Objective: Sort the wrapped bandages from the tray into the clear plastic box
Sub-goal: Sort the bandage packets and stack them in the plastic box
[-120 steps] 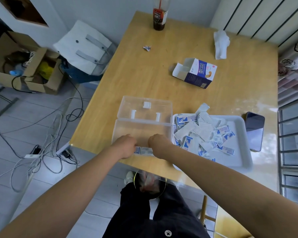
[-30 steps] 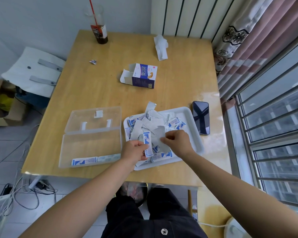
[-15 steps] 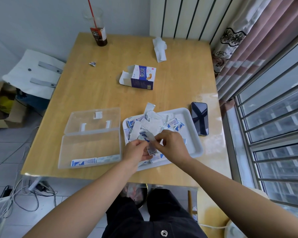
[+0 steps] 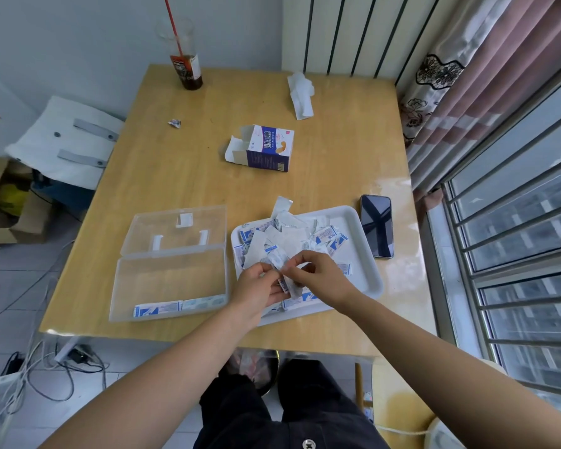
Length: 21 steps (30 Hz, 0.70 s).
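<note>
Both hands meet over the near edge of the white rectangular plastic tray (image 4: 366, 280). The left hand (image 4: 256, 291) and right hand (image 4: 321, 277) have their fingers (image 4: 290, 270) pinched shut on one thin, white-and-blue paper-wrapped bandage (image 4: 284, 280) between them. The loose pile of wrapped bandages (image 4: 289, 238) lies just beyond the fingers; the clear plastic box (image 4: 169, 280), lid open, sits to their left on the wooden table (image 4: 175, 176), with two strips along its near wall. These wrappers look featherlight, limp and slick — likely best pinched at one end, flat — so neighbours don't cling.
</note>
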Motion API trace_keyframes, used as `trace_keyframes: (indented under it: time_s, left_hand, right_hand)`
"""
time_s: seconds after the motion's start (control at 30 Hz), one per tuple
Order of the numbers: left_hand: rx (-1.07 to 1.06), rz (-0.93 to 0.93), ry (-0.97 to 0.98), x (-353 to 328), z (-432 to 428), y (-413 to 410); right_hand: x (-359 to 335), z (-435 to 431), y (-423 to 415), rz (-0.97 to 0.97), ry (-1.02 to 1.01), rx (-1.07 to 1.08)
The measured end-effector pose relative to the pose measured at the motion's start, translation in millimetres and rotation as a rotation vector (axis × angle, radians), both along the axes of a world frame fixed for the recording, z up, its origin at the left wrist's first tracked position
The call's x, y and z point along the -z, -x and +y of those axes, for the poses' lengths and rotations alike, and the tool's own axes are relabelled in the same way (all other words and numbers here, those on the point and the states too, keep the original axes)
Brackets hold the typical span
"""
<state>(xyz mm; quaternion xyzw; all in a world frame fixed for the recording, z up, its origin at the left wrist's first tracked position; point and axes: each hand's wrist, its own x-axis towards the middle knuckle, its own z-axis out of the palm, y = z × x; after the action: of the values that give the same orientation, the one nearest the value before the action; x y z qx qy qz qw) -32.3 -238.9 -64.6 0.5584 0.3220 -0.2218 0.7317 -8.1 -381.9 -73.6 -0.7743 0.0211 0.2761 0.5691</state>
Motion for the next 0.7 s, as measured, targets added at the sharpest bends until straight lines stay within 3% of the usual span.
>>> trace_keyframes:
  time_s: [0.23, 0.33, 0.53, 0.7]
  left_hand:
    - [-0.001, 0.02, 0.012, 4, -1, -3]
    - [0.072, 0.045, -0.087, 12, 3, -3]
    - [0.149, 0.115, -0.305, 40, 18, -5]
    - [0.352, 0.065, -0.607, 48, 15, -6]
  right_hand:
    - [8, -1, -3, 0.098, -0.022, 0.097]
    - [11, -4, -4, 0.167, -0.018, 0.08]
    - [22, -37, -9, 0.19, 0.049, 0.255]
    - [32, -66, -7, 0.145, 0.198, 0.228]
